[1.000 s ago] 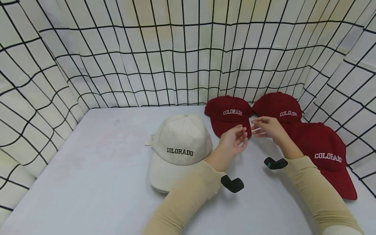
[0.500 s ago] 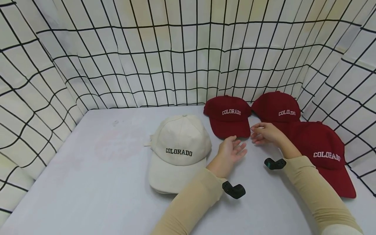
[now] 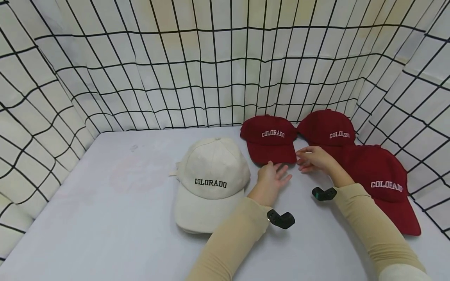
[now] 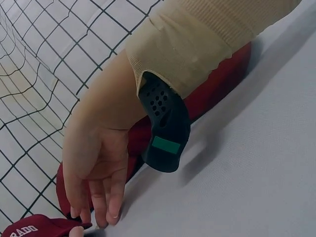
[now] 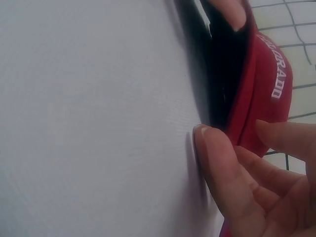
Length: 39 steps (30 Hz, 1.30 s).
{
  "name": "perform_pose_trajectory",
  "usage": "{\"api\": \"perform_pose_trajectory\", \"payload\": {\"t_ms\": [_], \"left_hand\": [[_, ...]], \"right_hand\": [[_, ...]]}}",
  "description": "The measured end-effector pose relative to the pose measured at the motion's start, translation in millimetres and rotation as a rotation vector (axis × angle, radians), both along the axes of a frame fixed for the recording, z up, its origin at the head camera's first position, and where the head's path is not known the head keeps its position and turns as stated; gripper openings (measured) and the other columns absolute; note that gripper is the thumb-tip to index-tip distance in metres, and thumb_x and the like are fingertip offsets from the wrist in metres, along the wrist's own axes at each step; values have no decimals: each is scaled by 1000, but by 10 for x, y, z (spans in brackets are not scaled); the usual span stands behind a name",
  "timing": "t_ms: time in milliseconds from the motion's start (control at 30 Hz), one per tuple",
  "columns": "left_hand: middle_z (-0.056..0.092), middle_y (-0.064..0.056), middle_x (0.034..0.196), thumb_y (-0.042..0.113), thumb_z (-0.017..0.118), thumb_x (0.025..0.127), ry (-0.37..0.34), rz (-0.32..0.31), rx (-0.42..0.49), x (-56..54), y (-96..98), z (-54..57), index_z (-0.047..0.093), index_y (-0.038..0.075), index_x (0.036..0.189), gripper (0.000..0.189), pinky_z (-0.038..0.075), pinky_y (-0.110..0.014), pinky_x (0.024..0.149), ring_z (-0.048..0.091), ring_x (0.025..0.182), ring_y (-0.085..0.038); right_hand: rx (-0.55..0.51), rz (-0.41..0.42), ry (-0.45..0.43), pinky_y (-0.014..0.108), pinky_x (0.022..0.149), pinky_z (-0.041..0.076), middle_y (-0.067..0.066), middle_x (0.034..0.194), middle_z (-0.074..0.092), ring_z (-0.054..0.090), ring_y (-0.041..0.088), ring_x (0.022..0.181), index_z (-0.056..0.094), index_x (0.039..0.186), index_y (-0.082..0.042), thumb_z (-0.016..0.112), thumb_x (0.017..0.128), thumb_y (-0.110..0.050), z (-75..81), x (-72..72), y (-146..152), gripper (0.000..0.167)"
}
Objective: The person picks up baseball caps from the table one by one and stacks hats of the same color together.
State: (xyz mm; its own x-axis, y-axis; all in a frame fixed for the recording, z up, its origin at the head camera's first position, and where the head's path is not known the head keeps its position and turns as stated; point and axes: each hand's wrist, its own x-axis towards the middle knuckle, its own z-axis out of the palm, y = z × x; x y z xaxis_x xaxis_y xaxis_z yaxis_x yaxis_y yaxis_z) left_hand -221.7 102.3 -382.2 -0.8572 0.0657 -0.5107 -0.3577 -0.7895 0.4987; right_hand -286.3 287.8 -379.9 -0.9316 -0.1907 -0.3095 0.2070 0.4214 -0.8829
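In the head view, a small dark red baseball cap (image 3: 268, 140) with white COLORADO lettering sits at the back, its brim facing me. My left hand (image 3: 268, 181) has its thumb tip right at the brim's front edge, fingers spread. Beside the brim's right corner lies my right hand (image 3: 316, 158), fingers loosely bent. From the right wrist, the brim's dark underside shows; a left fingertip (image 5: 232, 15) points toward it. One right fingertip (image 5: 264, 128) overlaps the brim, another is low near the tablecloth. The left wrist view shows the right hand (image 4: 98, 163) with fingers extended downward.
A cream cap (image 3: 214, 175) with black lettering stands left of my left forearm. Two more dark red caps, one at the back (image 3: 327, 127) and one nearer (image 3: 377, 177), lie at the right. Grid-patterned curtains (image 3: 211, 70) enclose the white table (image 3: 105, 203).
Over the last second my left hand has dropped from over the brim to its front edge and spread its fingers. My right hand has come slightly nearer. The caps stay put.
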Motion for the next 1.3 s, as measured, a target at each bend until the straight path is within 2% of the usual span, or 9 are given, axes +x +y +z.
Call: {"api": "perform_pose_trajectory", "payload": {"t_ms": [100,233,400,467,667,800,967,1133,1300], "left_hand": [[46,-29,148,15,33,113,21,25,-19,-3,13,-1,28,-5,152,44,43,-61,106,59,125,-39],[48,-30,142,12,32,113,46,40,-37,20,43,6,26,-1,150,39,44,-64,104,61,122,-41],[48,-28,134,9,34,112,42,51,-18,60,73,26,28,4,148,37,44,-65,102,63,116,-41],[49,-26,131,9,35,112,46,51,-13,72,84,40,32,4,143,31,45,-65,101,64,114,-40],[54,-21,124,7,38,111,52,42,-20,117,99,72,42,8,125,15,48,-63,99,66,112,-37],[56,-18,119,8,40,111,52,34,-33,145,92,70,46,9,117,9,50,-62,97,68,108,-35],[57,-15,116,5,41,109,73,17,-25,180,58,84,46,11,104,9,49,-63,98,68,107,-35],[57,-15,115,8,43,110,87,-5,-36,218,3,100,46,12,100,11,49,-63,98,68,109,-35],[60,-16,119,10,42,111,101,-51,-62,270,-46,90,48,10,104,9,49,-63,98,65,117,-38]], "right_hand": [[-11,2,5,31,72,61,16,103,67,70,12,74,35,146,16,50,109,-18,4,1,-11,52],[-90,-10,-7,30,75,61,12,103,66,71,11,78,30,151,15,51,108,-15,-3,0,-1,56],[-243,-72,-51,27,77,60,-2,95,66,70,9,80,22,157,10,52,107,-9,-44,-2,36,61],[-316,-91,-62,25,77,59,-6,93,66,69,7,81,19,159,8,50,107,-6,-61,1,51,62],[-558,-105,-107,23,80,58,-5,98,67,67,9,89,8,163,-1,44,108,1,-67,31,88,66],[-699,-122,-163,26,81,59,-1,102,66,68,13,91,23,161,-17,43,108,3,-25,75,101,60],[-816,-104,-181,28,79,60,5,102,65,69,16,89,43,140,-22,40,107,5,34,151,103,42],[-861,-114,-192,29,77,60,6,102,67,70,18,89,44,138,-23,42,107,4,68,214,99,41],[-881,-118,-209,30,78,61,7,103,67,70,19,90,39,139,-25,42,107,4,74,268,124,43]]}}
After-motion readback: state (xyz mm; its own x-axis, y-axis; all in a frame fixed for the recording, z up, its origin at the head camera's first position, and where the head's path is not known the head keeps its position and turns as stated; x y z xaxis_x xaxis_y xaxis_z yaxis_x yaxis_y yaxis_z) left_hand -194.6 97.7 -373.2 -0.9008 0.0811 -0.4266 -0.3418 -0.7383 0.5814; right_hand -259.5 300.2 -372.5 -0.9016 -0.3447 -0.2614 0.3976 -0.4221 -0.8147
